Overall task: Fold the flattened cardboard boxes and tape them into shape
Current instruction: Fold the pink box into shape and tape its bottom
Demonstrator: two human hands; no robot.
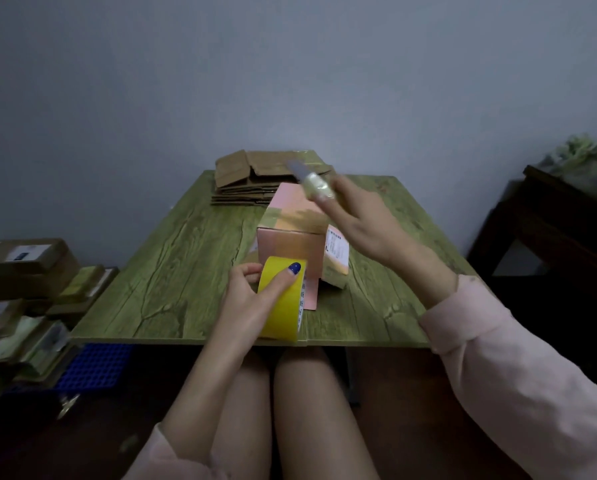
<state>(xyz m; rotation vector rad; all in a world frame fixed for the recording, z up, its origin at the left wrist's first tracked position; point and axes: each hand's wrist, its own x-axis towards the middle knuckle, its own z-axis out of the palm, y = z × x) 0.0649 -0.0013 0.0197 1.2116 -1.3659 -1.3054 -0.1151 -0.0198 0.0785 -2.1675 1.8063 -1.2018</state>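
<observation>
Both hands are occupied. The left hand (252,296) grips a yellow tape roll (283,306) at the table's (172,265) near edge, 6 o'clock from the pink box (290,244) — thumb across the roll's outer face, fingers curled behind. The right hand (366,226), raised at the box's 1 o'clock, pinches a pale, blurred tool (312,185) (blade-like tip pointing away). Tape crosses the box's top. Flattened cardboard boxes (252,174) lie stacked at 12 o'clock.

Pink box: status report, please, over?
Left hand grips yellow tape roll. Right hand holds blurred cutter above pink box. Box top taped. Flattened boxes stacked behind.
</observation>
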